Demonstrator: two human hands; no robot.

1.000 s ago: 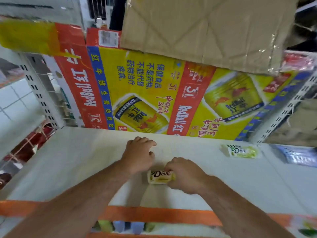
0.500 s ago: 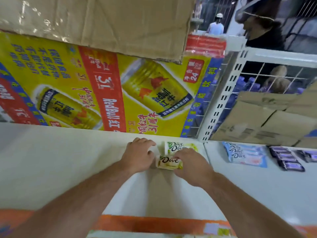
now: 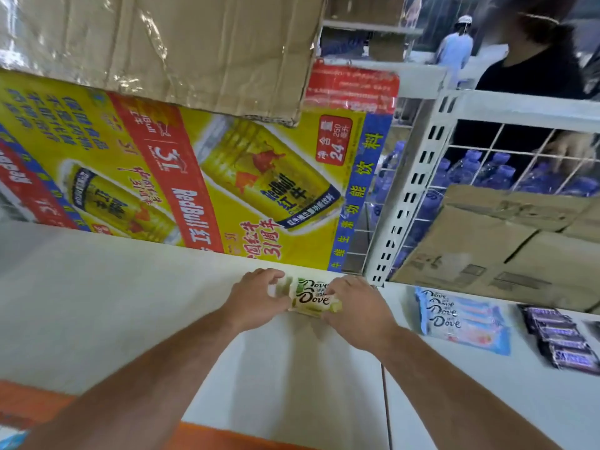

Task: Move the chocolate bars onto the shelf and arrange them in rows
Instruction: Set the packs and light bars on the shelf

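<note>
White shelf below a poster: left hand and right hand each grip an end of a chocolate bar, touching a second bar behind

A yellow Red Bull poster lines the back, brown cardboard overhanging, beside a white perforated upright.

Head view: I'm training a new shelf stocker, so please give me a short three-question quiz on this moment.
1. True or false: the left hand and the right hand both touch the green Dove bars.
2. What lies right of the blue Dove bars? A) dark Snickers bars B) a drink can C) a basket
3. Fill in: the green Dove bars lie at the ___ edge of the shelf, near the Red Bull poster.
Key: 1 true; 2 A; 3 back.
</note>
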